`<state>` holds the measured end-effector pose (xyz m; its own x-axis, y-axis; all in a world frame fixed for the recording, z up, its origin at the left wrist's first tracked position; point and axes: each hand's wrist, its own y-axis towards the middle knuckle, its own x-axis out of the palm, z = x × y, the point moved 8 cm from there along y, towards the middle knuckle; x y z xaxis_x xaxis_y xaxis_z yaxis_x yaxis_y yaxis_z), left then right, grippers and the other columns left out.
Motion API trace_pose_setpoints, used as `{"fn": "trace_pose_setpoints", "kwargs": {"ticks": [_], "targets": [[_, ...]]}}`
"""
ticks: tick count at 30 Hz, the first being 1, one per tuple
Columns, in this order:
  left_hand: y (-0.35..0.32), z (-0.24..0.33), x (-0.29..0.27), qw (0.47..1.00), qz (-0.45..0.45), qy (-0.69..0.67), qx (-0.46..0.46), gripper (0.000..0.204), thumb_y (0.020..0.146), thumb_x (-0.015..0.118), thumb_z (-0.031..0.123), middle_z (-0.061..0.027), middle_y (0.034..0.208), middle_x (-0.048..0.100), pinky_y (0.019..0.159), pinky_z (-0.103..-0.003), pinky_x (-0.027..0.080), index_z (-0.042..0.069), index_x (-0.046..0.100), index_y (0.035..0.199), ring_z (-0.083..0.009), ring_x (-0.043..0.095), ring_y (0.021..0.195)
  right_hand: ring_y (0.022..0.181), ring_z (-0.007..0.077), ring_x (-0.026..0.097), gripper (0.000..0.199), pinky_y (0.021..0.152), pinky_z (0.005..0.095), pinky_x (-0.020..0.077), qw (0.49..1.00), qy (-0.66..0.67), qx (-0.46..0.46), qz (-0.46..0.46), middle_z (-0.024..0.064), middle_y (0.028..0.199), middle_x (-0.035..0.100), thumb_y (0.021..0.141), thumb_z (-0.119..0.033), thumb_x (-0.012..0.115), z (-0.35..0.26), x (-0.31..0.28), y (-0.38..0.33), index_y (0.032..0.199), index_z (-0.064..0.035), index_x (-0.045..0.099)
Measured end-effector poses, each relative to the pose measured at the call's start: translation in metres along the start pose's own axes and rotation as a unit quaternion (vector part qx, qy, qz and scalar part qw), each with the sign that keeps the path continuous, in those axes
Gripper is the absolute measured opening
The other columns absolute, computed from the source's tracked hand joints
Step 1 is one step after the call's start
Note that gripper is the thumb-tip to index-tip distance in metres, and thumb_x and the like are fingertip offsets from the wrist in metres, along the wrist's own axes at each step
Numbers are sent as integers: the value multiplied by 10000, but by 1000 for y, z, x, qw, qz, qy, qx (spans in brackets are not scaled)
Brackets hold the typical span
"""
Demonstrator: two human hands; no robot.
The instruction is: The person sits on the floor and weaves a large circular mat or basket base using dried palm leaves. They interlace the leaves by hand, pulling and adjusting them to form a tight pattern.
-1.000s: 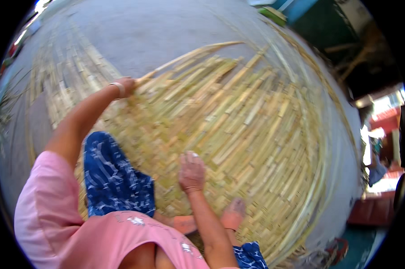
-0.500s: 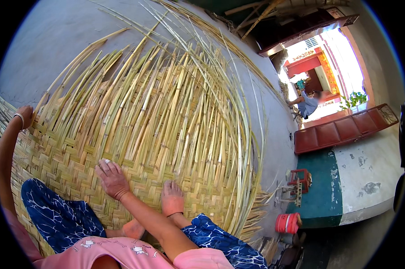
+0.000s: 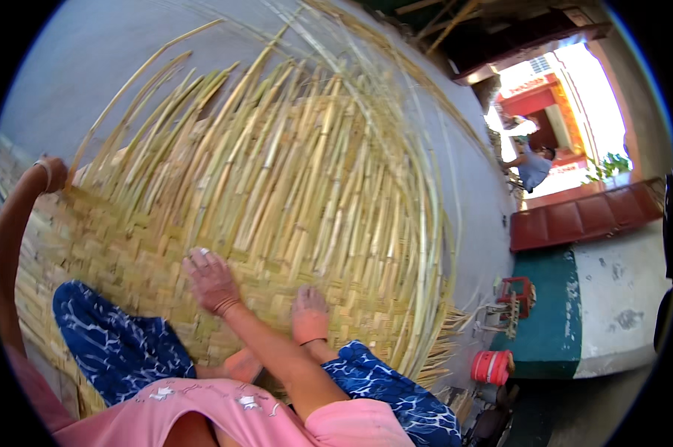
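Beneath me spreads a woven mat of flat, yellow-green split bamboo strips. Long loose strips fan out from its weave toward the far side. At the mat's left edge my left hand is closed round the base of a long outer strip, which curves up and away to the right. My right hand rests on the woven part near the middle, palm down, fingers stretched out. A pale band or ring shows on one of its fingers. Motion slightly blurs the weave around both hands.
My bare foot stands on the mat, right of my right hand. A grey floor surrounds the mat. To the right are a red door panel, a small red stool and a red roll. A person sits by the doorway.
The whole view has shifted, so the mat and hands appear farther right and mostly higher. My left hand still grips at the left edge; my right hand remains flat on the weave.
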<state>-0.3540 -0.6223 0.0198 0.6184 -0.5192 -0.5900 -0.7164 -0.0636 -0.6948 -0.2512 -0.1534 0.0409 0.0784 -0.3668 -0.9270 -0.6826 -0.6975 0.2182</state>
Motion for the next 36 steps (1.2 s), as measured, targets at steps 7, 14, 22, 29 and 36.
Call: {"fn": "trace_pose_setpoints", "kwargs": {"ticks": [7,14,22,29,36], "targets": [[-53,19,-116,984,163,-70,-30,116,797,583,169,-31,858,648,844,-439,415,165,649,892,-244,612,894,1209,286,397,500,1020,449,292,999,-46,21,12,91,1310,441,718,-201,566,4,-6,-3,1211,-132,523],[-98,25,-206,958,280,37,-44,80,759,572,189,35,814,627,836,-370,396,237,626,794,-165,569,930,1179,274,408,480,996,432,316,997,-58,8,43,71,1285,447,705,-144,603,-3,-11,-3,1181,-145,540],[-130,30,-266,904,419,87,-10,127,710,581,147,55,769,595,828,-386,388,253,628,760,-165,555,888,1033,297,537,313,898,391,415,988,67,71,123,125,1094,576,786,-109,568,21,-40,38,1098,-75,569],[-159,32,-295,875,474,97,-16,104,696,590,154,63,738,582,822,-379,377,252,615,720,-161,550,855,970,259,601,387,825,329,476,852,434,276,98,175,1134,583,874,-89,455,79,-31,135,1246,18,473],[-185,37,-299,851,516,91,22,83,689,591,155,62,713,569,795,-371,372,238,603,689,-161,545,823,996,258,581,492,796,320,504,639,666,380,56,210,1173,531,886,-60,457,88,-29,159,1343,48,312]]}}
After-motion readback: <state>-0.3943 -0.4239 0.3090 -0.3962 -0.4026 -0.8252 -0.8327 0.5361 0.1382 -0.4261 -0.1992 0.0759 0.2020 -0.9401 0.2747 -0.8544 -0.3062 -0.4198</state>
